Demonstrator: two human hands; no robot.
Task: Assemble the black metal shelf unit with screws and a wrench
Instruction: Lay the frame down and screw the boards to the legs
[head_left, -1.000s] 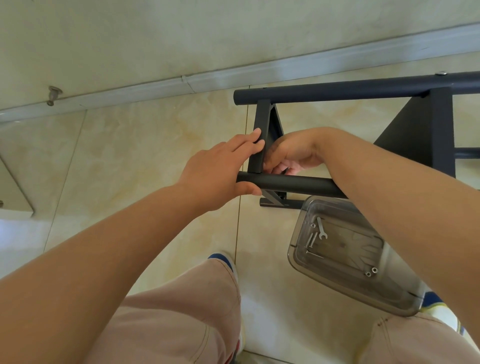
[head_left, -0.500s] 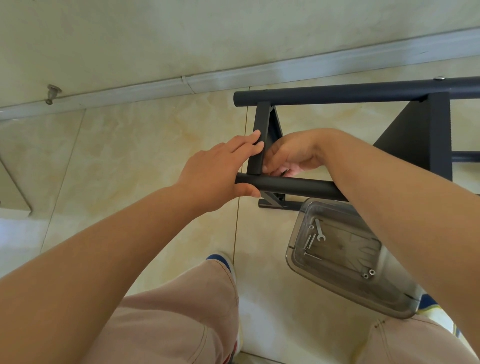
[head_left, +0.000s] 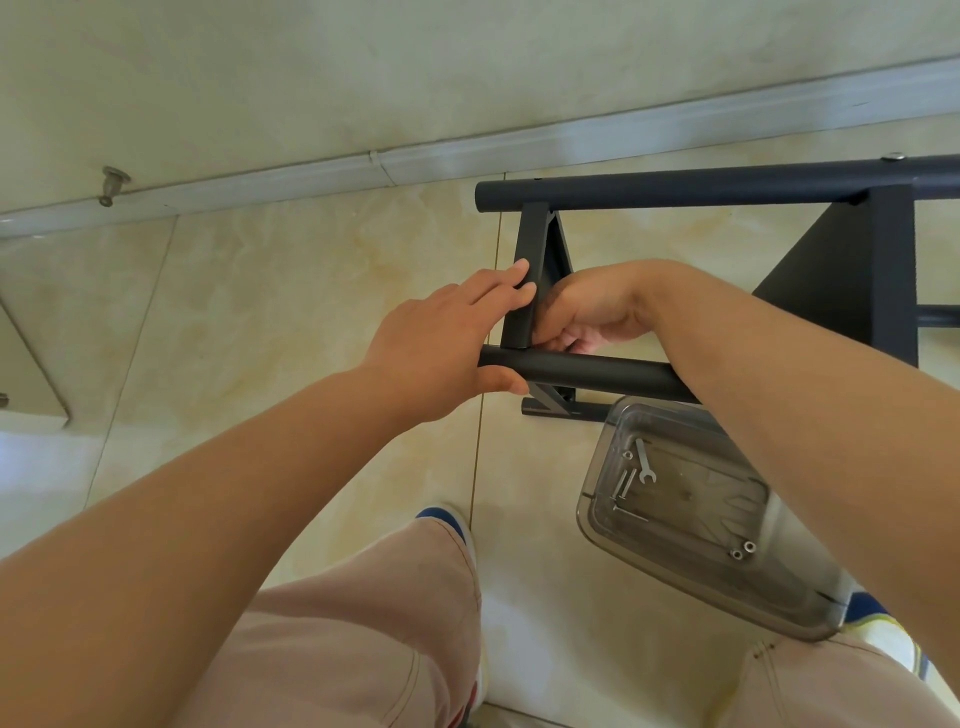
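I steady near tube (head_left: 597, 375) with left hand (head_left: 447, 348), thumb under, fingers straight on crossbar (head_left: 527, 291); right hand (head_left: 592, 312) curled at joint, grip content hidden; wrench (head_left: 643, 467) waits at 5 o'clock in tray (head_left: 810, 613); keep joint square, start screw by fingers

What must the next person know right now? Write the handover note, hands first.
Left hand grips the end of the near black tube, fingers against the upright bracket.
Right hand is curled at the bracket-tube joint; what it holds is hidden.
Far tube already carries a screw.
Wrench and spare screws lie in the clear tray on the floor.
Left: fasten this joint, then tighten with the wrench.
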